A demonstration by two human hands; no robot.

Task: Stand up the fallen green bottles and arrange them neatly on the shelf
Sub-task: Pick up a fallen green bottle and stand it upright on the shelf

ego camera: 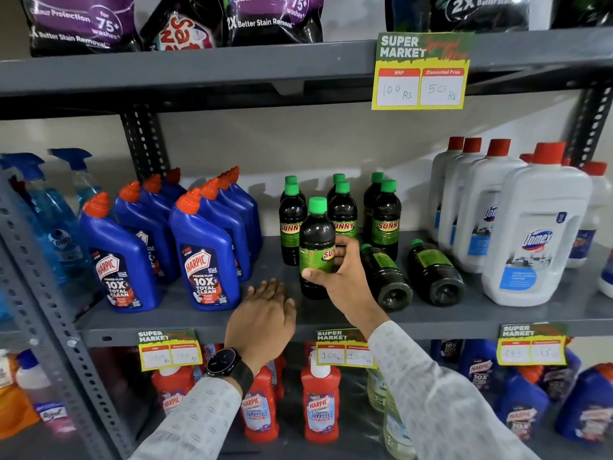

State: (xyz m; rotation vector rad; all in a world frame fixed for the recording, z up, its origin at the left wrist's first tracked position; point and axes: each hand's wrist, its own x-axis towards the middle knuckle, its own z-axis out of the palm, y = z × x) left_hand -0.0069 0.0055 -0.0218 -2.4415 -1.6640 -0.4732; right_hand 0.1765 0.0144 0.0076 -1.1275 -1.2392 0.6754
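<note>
My right hand [335,273] grips a dark green-capped bottle [316,240] around its green label and holds it upright at the front of the grey middle shelf [185,310]. Behind it several green bottles [386,217] stand upright in rows. Just to the right, two green bottles lie on their sides with their bases toward me, one [384,277] beside my wrist and the other [434,270] further right. My left hand [262,317] hovers flat and empty over the shelf's front edge, fingers slightly apart, left of the held bottle.
Blue Harpic bottles [209,257] stand left of the green ones, large white Domex jugs [537,234] to the right, blue spray bottles [59,207] at far left. Price tags [343,348] hang on the shelf edge. Red bottles [320,400] fill the shelf below, detergent bags [83,21] the one above.
</note>
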